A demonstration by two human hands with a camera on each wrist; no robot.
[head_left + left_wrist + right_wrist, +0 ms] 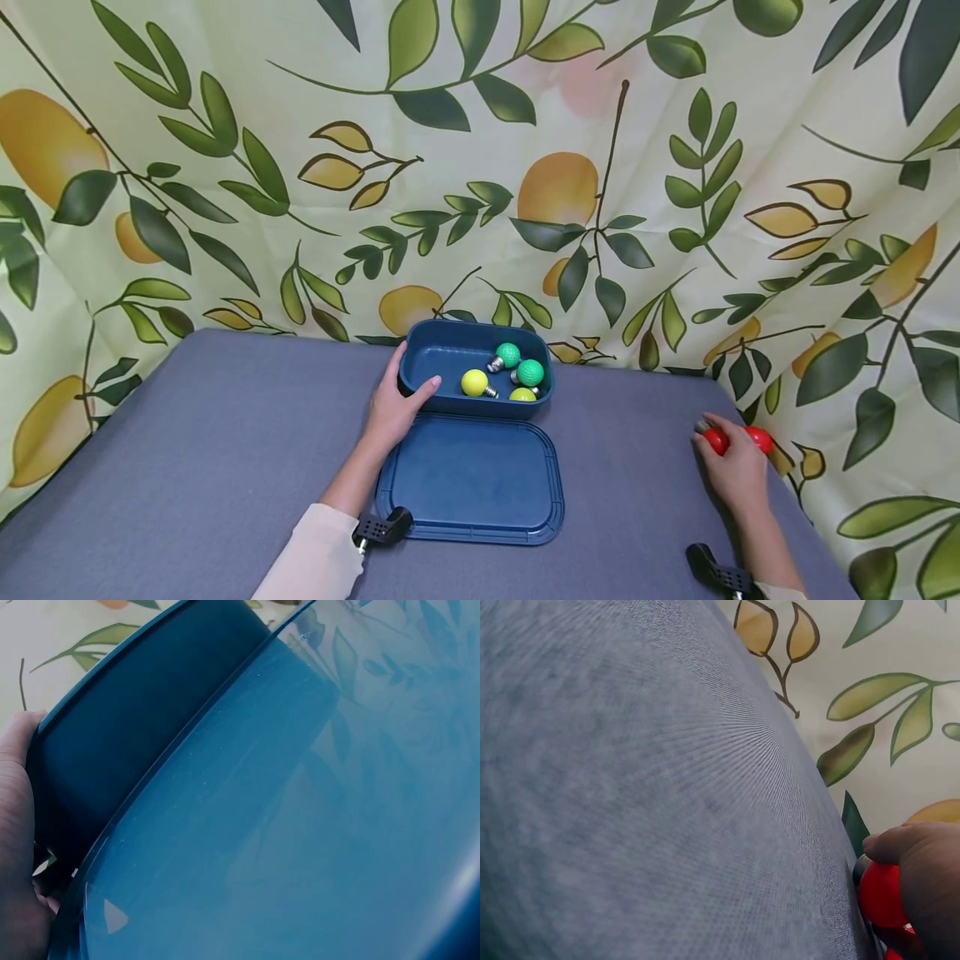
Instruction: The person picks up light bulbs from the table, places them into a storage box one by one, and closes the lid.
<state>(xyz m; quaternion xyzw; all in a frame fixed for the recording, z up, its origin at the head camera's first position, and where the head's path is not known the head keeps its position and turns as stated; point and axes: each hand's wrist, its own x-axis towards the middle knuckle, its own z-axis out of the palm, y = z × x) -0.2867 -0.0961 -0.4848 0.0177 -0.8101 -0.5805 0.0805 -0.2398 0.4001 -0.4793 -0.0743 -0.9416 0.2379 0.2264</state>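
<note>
A dark blue box (465, 406) holds green bulbs (531, 372) and yellow bulbs (474, 382), toy-like with silver screw bases. At its left end my left hand (392, 407) grips the wall, thumb over the rim and fingers outside. The blue lid (472, 479) lies flat just in front of the box; it fills much of the left wrist view. Far to the right, near the table's edge, my right hand (738, 473) holds a red bulb (716, 441) by thumb and fingers. A second red bulb (760, 438) shows beyond the knuckles, partly hidden by the hand.
A grey cloth-covered table (247, 442) lies under everything. Behind it and along its right side hangs a cream curtain (480, 158) printed with leaves and fruit. Black wrist mounts (384, 527) sit on both forearms.
</note>
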